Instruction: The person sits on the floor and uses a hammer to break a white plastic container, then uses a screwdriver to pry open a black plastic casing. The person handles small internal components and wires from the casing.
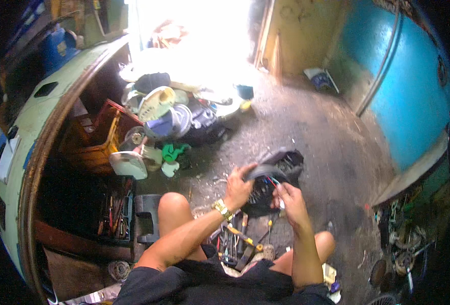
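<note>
Head: left hand (239,189) around part (264,171), right hand (290,199) on wires (273,181); grimy floor (337,147), blue wall (413,81).

The head camera looks steeply down over the person's lap and tilts forward: the black shirt (209,287) fills the bottom centre of the frame, while the bright doorway (199,30) stands at the top, far off. The left fingers (245,171) and right fingers (280,192) are fairly near, just right of centre. The wide fisheye lens bows the surface (36,119) along the left edge and leaves the frame's corners dark.
</note>
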